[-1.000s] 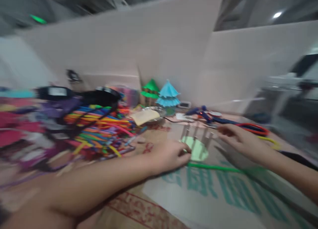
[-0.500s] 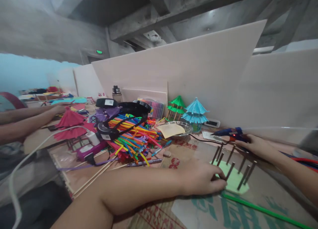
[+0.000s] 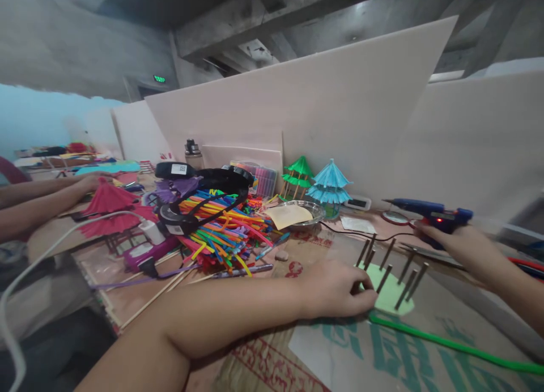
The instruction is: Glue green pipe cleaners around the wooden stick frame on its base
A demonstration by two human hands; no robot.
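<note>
My left hand [image 3: 340,290] rests at the left edge of a pale green disc [image 3: 393,295], fingers closed in a pinch near the tip of a green pipe cleaner [image 3: 450,341]; what lies between the fingertips is hidden. Several brown sticks [image 3: 385,278] stand upright on the disc. At the right, my right hand [image 3: 463,242] is wrapped round the handle of a blue glue gun [image 3: 442,213]. Its nozzle points left, above the table, and a red light glows on its side. A dark cord runs leftward from the gun.
Bundled coloured pipe cleaners [image 3: 229,233] lie left of centre beside a black strap [image 3: 225,179]. Behind stand green [image 3: 298,174] and blue [image 3: 330,182] paper-roofed models, near a metal plate [image 3: 317,211]. A red model [image 3: 110,205], white cable [image 3: 51,256] and another person's arms [image 3: 46,202] are leftward.
My right hand has lifted the glue gun up and to the right off the table. My left hand stays by the disc; the whole view has shifted slightly.
</note>
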